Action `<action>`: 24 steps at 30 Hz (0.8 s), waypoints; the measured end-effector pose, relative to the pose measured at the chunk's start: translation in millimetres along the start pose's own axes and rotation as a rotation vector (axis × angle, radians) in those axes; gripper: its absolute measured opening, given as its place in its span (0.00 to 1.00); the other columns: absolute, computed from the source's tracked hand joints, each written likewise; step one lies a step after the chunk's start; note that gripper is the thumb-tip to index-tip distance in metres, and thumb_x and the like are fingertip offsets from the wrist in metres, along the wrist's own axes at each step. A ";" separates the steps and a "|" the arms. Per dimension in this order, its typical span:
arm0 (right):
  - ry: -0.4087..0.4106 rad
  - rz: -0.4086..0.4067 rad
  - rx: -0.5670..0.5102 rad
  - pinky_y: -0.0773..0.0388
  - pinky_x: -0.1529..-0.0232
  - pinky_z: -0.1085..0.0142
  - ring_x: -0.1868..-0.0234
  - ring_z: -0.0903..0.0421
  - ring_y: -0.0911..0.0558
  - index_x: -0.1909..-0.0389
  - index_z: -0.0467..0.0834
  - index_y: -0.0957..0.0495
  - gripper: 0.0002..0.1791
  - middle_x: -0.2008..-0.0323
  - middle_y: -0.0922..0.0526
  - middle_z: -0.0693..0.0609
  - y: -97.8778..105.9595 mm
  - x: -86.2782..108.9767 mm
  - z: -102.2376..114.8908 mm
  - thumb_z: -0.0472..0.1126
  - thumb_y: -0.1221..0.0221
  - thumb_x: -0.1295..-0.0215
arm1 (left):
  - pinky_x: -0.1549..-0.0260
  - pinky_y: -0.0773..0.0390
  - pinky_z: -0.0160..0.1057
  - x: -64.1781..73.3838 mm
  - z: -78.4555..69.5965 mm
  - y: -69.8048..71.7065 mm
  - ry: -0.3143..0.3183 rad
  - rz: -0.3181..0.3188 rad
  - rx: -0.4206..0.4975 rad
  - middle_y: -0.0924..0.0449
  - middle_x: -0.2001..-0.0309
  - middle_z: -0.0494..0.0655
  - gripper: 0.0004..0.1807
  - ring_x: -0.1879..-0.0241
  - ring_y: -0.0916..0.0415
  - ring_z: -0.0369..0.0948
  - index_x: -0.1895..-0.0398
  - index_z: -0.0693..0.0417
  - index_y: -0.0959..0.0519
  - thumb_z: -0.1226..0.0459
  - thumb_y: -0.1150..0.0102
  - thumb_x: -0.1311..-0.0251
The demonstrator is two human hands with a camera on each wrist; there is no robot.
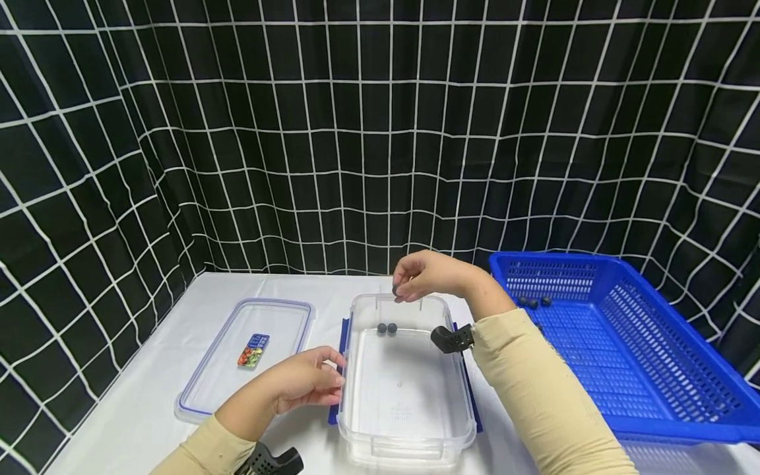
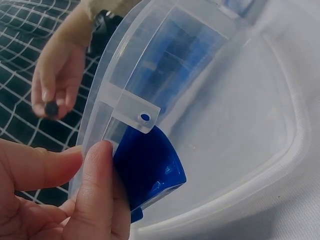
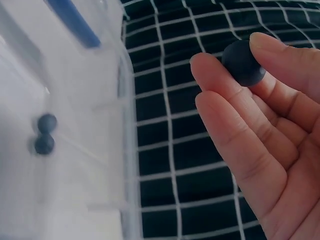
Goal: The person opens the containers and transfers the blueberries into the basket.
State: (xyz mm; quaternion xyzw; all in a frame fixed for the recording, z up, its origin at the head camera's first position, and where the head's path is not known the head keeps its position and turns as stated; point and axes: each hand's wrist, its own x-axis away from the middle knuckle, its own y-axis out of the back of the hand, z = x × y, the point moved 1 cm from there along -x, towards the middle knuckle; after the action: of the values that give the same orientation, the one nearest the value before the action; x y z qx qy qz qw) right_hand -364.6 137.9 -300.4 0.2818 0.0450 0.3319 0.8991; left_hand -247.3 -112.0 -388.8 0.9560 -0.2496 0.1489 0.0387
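Note:
A clear plastic food container with blue side latches stands lidless on the table. Two small dark balls lie side by side on its floor toward the far end. Above the far rim, my right hand pinches another dark ball between thumb and fingertips. My left hand holds the container's left rim, its fingers against a blue latch in the left wrist view.
A clear lid with a blue seal and a colourful label lies to the left. At the right, a blue plastic basket holds several dark balls near its far left corner. Black gridded cloth hangs behind the white table.

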 end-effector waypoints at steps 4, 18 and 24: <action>0.009 -0.037 -0.019 0.18 0.57 0.60 0.62 0.53 0.19 0.62 0.34 0.27 0.08 0.65 0.20 0.43 19.6 14.5 -6.2 0.32 0.42 0.43 | 0.71 0.17 0.30 -0.2 -0.6 -0.2 -0.005 -0.005 -0.003 0.28 0.73 0.50 0.19 0.75 0.25 0.39 0.51 0.66 0.37 0.75 0.47 0.45; -0.087 -0.205 -0.044 0.19 0.55 0.61 0.56 0.48 0.19 0.60 0.32 0.29 0.14 0.60 0.21 0.39 76.4 71.2 -47.7 0.36 0.39 0.43 | 0.71 0.18 0.29 -0.6 0.2 -1.7 -0.010 0.008 -0.002 0.29 0.73 0.49 0.19 0.75 0.25 0.38 0.50 0.66 0.38 0.75 0.48 0.45; -0.151 -0.262 -0.029 0.19 0.54 0.58 0.57 0.49 0.19 0.58 0.32 0.29 0.16 0.60 0.21 0.39 88.6 90.3 -72.8 0.37 0.39 0.43 | 0.72 0.18 0.29 -1.5 0.1 -1.4 -0.003 0.009 -0.011 0.29 0.73 0.49 0.20 0.75 0.25 0.38 0.50 0.65 0.38 0.75 0.47 0.45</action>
State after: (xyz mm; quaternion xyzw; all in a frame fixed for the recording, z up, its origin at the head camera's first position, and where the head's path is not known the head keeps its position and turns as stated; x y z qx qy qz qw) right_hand -364.7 283.8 -304.2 0.2849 0.0087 0.1902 0.9394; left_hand -247.9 -110.1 -389.4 0.9550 -0.2547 0.1462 0.0427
